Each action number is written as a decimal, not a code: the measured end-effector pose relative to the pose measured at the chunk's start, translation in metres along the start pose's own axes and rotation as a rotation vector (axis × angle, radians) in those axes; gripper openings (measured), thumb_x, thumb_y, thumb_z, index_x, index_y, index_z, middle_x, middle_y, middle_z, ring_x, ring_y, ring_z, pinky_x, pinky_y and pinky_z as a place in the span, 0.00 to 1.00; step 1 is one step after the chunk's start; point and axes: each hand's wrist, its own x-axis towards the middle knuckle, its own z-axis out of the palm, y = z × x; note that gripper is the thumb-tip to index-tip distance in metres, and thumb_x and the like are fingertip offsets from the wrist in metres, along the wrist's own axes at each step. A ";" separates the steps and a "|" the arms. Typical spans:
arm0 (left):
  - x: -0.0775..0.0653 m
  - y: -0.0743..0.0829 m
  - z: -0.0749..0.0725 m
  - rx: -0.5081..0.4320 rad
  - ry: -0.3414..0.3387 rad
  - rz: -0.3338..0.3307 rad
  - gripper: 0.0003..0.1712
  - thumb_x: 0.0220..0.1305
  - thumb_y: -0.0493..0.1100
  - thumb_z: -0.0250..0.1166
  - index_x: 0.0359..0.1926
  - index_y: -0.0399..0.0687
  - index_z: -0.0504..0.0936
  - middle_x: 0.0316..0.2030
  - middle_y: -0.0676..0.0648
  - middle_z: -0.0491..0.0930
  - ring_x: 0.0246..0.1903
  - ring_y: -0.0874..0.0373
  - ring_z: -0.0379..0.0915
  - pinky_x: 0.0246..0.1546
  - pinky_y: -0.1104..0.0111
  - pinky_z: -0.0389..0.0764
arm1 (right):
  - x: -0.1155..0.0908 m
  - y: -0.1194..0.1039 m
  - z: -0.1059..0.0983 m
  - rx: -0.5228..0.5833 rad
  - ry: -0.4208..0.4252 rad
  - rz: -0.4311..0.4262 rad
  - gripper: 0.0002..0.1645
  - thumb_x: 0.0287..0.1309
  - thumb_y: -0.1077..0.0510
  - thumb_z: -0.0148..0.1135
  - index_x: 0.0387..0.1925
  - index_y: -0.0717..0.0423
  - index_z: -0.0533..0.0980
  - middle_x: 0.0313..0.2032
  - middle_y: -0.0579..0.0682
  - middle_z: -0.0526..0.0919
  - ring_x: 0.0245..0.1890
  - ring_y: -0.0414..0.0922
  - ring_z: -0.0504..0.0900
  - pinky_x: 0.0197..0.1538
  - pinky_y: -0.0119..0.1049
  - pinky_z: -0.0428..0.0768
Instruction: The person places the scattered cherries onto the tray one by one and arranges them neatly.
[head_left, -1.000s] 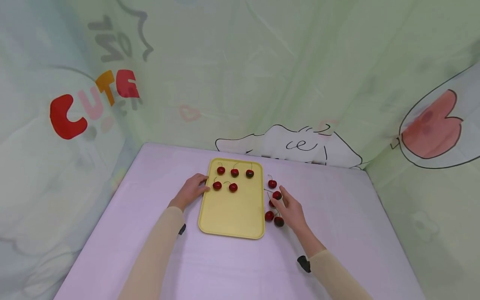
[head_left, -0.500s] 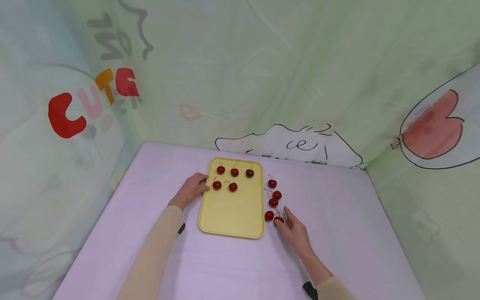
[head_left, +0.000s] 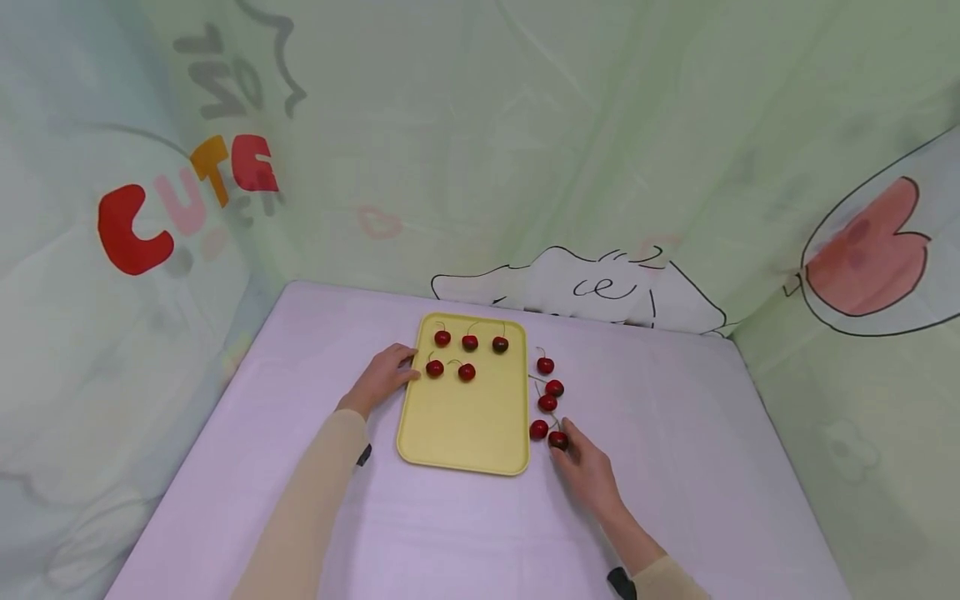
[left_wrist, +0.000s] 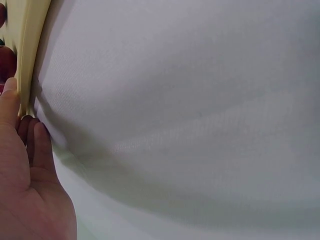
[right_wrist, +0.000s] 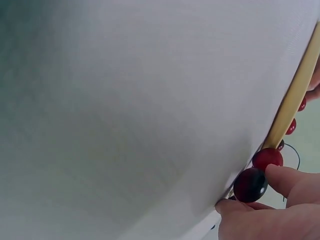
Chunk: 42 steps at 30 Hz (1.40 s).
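A yellow rectangular tray [head_left: 461, 425] lies on the table with several red cherries on it: three along its far end, a pair below. At its left rim my left hand [head_left: 380, 379] holds the edge; in the left wrist view the thumb [left_wrist: 9, 102] lies over the rim and the other fingers are outside it. My right hand [head_left: 588, 471] pinches a dark red cherry [head_left: 557, 440] off the tray's near right side. The right wrist view has this dark cherry [right_wrist: 250, 185] between thumb and finger, close against a redder cherry [right_wrist: 268, 161].
Several more stemmed cherries lie in a loose line right of the tray, among them a far one [head_left: 545, 366] and a middle one [head_left: 547, 403]. The table wears a pale lilac cloth [head_left: 675, 433]. Printed curtains [head_left: 480, 167] rise behind and on both sides.
My right hand moved from the upper cherry down toward the body to the lowest dark cherry, then closed its fingers on it. My left hand stays at the tray's rim.
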 end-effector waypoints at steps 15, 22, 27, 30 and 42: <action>-0.002 -0.001 0.002 0.007 -0.009 -0.006 0.29 0.67 0.44 0.64 0.65 0.36 0.71 0.60 0.40 0.72 0.62 0.47 0.67 0.67 0.57 0.67 | -0.003 -0.002 0.001 -0.026 0.015 -0.071 0.35 0.64 0.60 0.63 0.70 0.60 0.64 0.67 0.57 0.69 0.68 0.54 0.66 0.63 0.46 0.72; -0.002 0.000 0.002 -0.002 -0.006 -0.011 0.29 0.68 0.44 0.64 0.65 0.36 0.71 0.61 0.40 0.71 0.62 0.47 0.67 0.67 0.57 0.66 | -0.004 -0.005 -0.003 -0.025 0.050 -0.126 0.31 0.64 0.63 0.62 0.67 0.63 0.67 0.64 0.60 0.71 0.65 0.57 0.69 0.62 0.50 0.73; -0.003 0.003 0.001 -0.007 -0.008 -0.013 0.29 0.68 0.44 0.63 0.65 0.36 0.70 0.61 0.40 0.71 0.63 0.47 0.66 0.67 0.57 0.66 | -0.006 -0.009 -0.005 -0.017 0.057 -0.112 0.30 0.65 0.63 0.61 0.68 0.63 0.67 0.65 0.60 0.71 0.65 0.57 0.70 0.62 0.48 0.73; -0.003 0.004 0.000 -0.006 -0.007 -0.013 0.29 0.68 0.44 0.63 0.66 0.36 0.70 0.61 0.40 0.71 0.63 0.47 0.66 0.68 0.57 0.65 | -0.007 -0.013 -0.007 -0.014 0.072 -0.114 0.30 0.66 0.63 0.60 0.67 0.62 0.67 0.65 0.60 0.71 0.65 0.57 0.70 0.61 0.48 0.74; 0.000 0.000 0.002 0.015 -0.001 -0.005 0.29 0.68 0.45 0.63 0.66 0.38 0.70 0.62 0.41 0.71 0.64 0.47 0.65 0.68 0.57 0.64 | -0.009 -0.044 -0.026 0.034 0.145 -0.204 0.28 0.64 0.66 0.61 0.65 0.67 0.69 0.61 0.65 0.73 0.60 0.60 0.74 0.54 0.47 0.78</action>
